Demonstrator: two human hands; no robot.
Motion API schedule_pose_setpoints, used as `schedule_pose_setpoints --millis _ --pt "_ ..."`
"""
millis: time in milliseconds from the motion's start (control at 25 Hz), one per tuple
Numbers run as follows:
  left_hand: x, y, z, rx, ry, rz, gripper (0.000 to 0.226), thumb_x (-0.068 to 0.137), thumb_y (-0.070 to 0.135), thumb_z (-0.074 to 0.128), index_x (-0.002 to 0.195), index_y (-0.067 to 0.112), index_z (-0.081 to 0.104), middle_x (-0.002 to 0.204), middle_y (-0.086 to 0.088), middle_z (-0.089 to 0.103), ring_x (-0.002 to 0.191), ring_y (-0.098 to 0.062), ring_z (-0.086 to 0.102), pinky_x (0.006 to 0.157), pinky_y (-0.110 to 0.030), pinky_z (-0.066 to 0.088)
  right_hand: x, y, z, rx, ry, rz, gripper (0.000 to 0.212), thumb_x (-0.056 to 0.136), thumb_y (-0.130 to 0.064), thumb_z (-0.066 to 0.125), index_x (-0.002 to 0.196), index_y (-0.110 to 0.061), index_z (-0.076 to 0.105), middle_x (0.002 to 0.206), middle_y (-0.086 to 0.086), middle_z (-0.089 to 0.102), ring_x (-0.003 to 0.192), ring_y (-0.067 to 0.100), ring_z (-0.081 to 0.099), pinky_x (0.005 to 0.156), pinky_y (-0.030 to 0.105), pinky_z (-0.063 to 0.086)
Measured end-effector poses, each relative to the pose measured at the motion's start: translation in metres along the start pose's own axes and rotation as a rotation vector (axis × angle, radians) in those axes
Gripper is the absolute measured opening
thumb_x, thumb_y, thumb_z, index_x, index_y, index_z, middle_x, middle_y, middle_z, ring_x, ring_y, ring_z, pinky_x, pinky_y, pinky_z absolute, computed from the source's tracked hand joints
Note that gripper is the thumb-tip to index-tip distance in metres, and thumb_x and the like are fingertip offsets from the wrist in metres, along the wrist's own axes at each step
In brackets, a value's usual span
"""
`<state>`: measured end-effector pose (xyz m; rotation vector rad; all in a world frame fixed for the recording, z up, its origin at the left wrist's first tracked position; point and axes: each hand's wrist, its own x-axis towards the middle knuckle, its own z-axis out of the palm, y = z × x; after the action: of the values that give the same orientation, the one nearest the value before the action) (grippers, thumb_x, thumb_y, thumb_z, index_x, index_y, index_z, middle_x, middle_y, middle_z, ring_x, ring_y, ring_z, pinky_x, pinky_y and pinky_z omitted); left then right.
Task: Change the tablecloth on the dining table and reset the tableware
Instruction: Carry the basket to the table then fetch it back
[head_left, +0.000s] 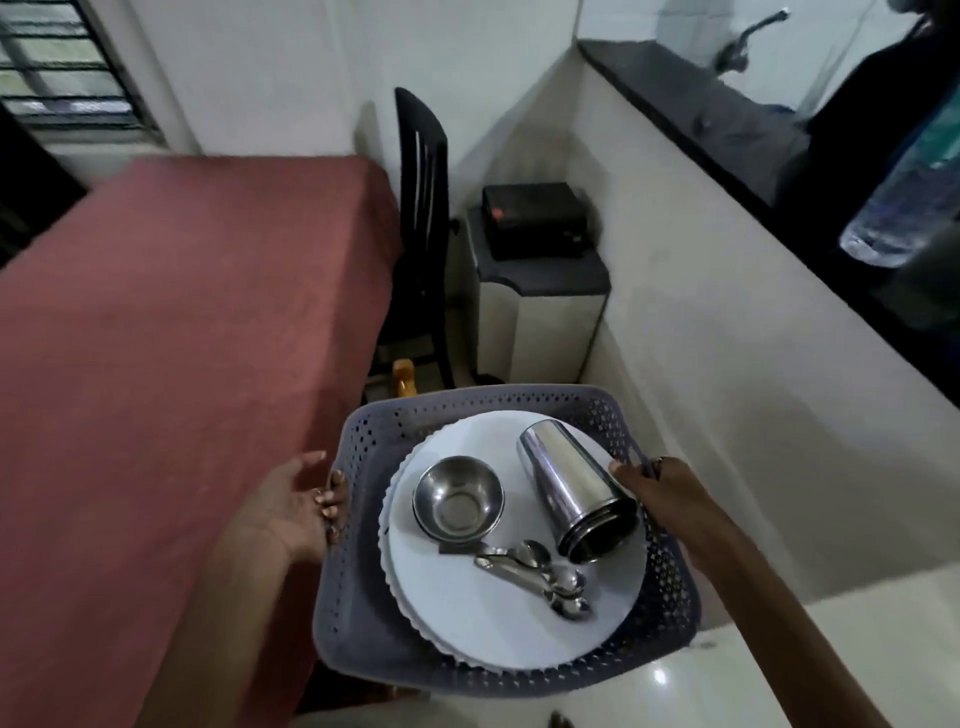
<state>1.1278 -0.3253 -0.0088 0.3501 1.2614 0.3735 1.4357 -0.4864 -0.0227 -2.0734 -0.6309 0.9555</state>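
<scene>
Both hands (670, 493) grip the basket (363, 613) by its sides. If it tips, the cup (571, 493) could roll off the plates (498, 623).

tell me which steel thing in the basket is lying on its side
The tall steel tumbler, tipped over on the white plates; the small steel bowl sits upright.

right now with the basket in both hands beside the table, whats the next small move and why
Probably swing the basket left and set it on the red tablecloth. The cloth already covers the table, and the plates, bowls, tumblers and spoons sit loose inside, so both hands, left hand and right hand, are occupied.
</scene>
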Motion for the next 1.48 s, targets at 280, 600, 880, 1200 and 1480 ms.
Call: schedule_pose_setpoints --millis 280,600,880,1200,1480 --pt "0.034 0.032 0.06 -0.219 0.111 0.085 0.044 0.09 0.041 0.035 0.07 0.01 0.059 0.034 0.004 0.037 0.025 -0.014 0.033 0.051 -0.025 0.017 0.137 -0.074 -0.025 -0.06 -0.217 -0.129 0.033 0.088 -0.03 0.063 0.065 -0.012 0.047 0.061 0.005 0.045 0.056 0.016 0.045 0.055 0.027 0.033" --pt "0.113 0.132 0.09 -0.398 0.242 0.147 0.046 0.09 0.045 0.039 0.09 0.006 0.063 0.037 0.005 0.036 0.033 -0.011 0.031 0.053 -0.024 0.017 0.306 -0.168 0.02 -0.095 -0.417 -0.122 0.032 0.088 -0.029 0.063 0.092 0.003 0.058 0.082 0.018 0.064 0.071 0.025 0.061 0.06 0.025 0.048" --pt "0.183 0.25 0.107 -0.506 0.322 0.169 0.039 0.093 0.038 0.035 0.078 0.012 0.06 0.035 0.006 0.034 0.025 -0.011 0.03 0.049 -0.025 0.018 0.449 -0.279 0.087 -0.198 -0.549 -0.178 0.034 0.087 -0.032 0.064 0.095 0.0 0.061 0.084 0.015 0.067 0.076 0.027 0.065 0.068 0.036 0.053" --pt "0.25 0.367 0.073 -0.883 0.446 0.153 0.041 0.094 0.04 0.039 0.062 0.017 0.047 0.033 0.004 0.041 0.022 -0.011 0.035 0.035 -0.005 0.026 0.574 -0.418 0.242 -0.365 -0.78 -0.33 0.025 0.088 -0.022 0.063 0.09 0.003 0.06 0.08 0.018 0.059 0.066 0.021 0.056 0.058 0.027 0.043" --pt "0.277 0.439 0.003 -1.188 0.816 0.132 0.057 0.087 0.036 0.053 0.036 0.012 0.043 0.026 0.0 0.04 0.018 -0.012 0.034 0.038 -0.01 0.034 0.598 -0.524 0.434 -0.628 -0.998 -0.554 0.027 0.096 -0.026 0.047 0.1 0.0 0.055 0.096 0.016 0.06 0.087 0.027 0.058 0.061 0.029 0.048"
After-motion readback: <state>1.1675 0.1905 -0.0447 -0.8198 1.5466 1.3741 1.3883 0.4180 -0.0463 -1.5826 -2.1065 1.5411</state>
